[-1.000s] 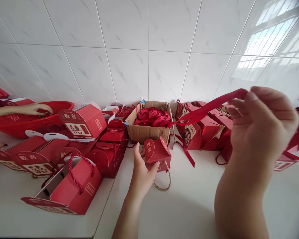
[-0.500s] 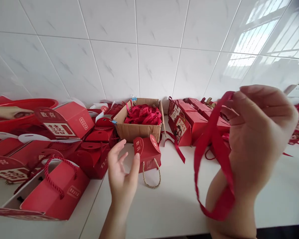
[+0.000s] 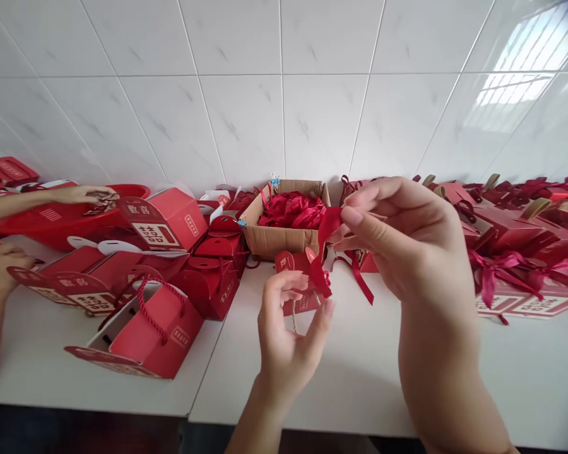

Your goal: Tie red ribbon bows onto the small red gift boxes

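My right hand (image 3: 402, 236) pinches one end of a red ribbon (image 3: 330, 224) between thumb and fingertips. From there the ribbon hangs down and to the left. Its lower part falls between the thumb and fingers of my left hand (image 3: 288, 340), which is open with nothing gripped. Just behind my left hand stands a small closed red gift box (image 3: 286, 260) with a twisted cord handle (image 3: 294, 318), partly covered by my fingers and the ribbon. Beyond it a cardboard box (image 3: 281, 239) holds a heap of red ribbons (image 3: 291, 209).
Red gift boxes crowd the left, including an open one with a rope handle (image 3: 151, 340). Boxes with ribbon bows (image 3: 497, 271) stand at right. At far left, another person's hands (image 3: 92, 194) work by a red basin (image 3: 42, 224). A tiled wall (image 3: 322, 120) closes the back.
My right hand has brought the ribbon leftward to my left hand, and its loop no longer hangs wide. My view has shifted, showing more of the other person's hands.
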The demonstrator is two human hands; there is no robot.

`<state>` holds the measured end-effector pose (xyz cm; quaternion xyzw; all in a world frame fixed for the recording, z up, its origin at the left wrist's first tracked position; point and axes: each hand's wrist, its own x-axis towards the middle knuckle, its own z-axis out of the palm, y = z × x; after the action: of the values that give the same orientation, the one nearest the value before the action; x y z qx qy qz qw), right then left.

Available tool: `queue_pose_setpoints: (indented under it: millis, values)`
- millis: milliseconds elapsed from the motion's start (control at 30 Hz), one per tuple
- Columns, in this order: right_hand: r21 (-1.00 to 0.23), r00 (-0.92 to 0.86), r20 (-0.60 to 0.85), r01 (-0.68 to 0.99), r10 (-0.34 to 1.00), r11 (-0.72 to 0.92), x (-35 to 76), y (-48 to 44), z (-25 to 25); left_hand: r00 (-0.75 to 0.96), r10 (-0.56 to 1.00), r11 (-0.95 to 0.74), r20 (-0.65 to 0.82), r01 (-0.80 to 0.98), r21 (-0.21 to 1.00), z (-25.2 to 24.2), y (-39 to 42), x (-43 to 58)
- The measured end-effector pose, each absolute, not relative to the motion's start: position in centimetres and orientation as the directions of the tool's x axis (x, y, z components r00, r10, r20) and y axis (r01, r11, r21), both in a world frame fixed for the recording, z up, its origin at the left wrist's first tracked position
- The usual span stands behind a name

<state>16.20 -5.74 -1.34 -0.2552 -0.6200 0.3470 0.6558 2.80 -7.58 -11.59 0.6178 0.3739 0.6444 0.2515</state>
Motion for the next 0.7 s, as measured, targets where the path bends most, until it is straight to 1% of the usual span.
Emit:
queue_pose_setpoints:
  millis: [167, 267, 367, 467, 500, 533, 600, 633, 667, 700]
  values:
    - [-0.771, -0.058, 0.633, -0.138, 0.772, 0.622, 15.7, -5.7, -1.7, -0.137, 0.823, -0.537, 0.551, 0.131, 0.834, -11.7, -7.2, 2.7]
    - [-0.765, -0.029, 0.641, -0.099, 0.767, 0.636, 16.1, -5.5, -1.7, -0.127, 0.872, -0.469, 0.472, 0.055, 0.882, -11.8, -7.2, 2.6]
    - [-0.742, 0.067, 0.663, -0.074, 0.746, 0.666, 16.7, -5.2, -1.4, -0.078, 0.906, -0.417, 0.417, 0.017, 0.909, -12.0, -6.9, 2.3]
    - [-0.719, 0.256, 0.647, -0.108, 0.718, 0.687, 17.8, -5.0, -0.9, -0.042, 0.906, -0.417, 0.421, 0.078, 0.906, -11.9, -6.4, 1.4]
    - [-0.708, 0.327, 0.629, -0.135, 0.705, 0.694, 18.3, -5.0, -0.7, -0.004, 0.909, -0.414, 0.417, 0.109, 0.904, -11.7, -6.3, 0.9]
    - [-0.683, 0.398, 0.614, -0.164, 0.681, 0.712, 18.9, -5.0, -0.6, 0.070, 0.912, -0.409, 0.403, 0.146, 0.901, -11.6, -6.3, 0.5]
    - [-0.616, 0.509, 0.607, -0.183, 0.610, 0.766, 20.3, -5.3, -0.6, 0.316, 0.891, -0.408, 0.327, 0.236, 0.882, -11.2, -6.5, -0.2]
    - [-0.602, 0.532, 0.616, -0.158, 0.581, 0.783, 21.0, -5.5, -0.7, 0.453, 0.851, -0.419, 0.265, 0.283, 0.863, -11.0, -6.7, -0.4]
    - [-0.636, 0.505, 0.632, -0.093, 0.587, 0.766, 21.7, -5.7, -0.8, 0.559, 0.803, -0.440, 0.206, 0.323, 0.838, -10.9, -7.0, -0.4]
    - [-0.697, 0.430, 0.652, 0.015, 0.625, 0.717, 22.4, -5.8, -0.9, 0.629, 0.760, -0.467, 0.163, 0.355, 0.810, -10.8, -7.3, -0.3]
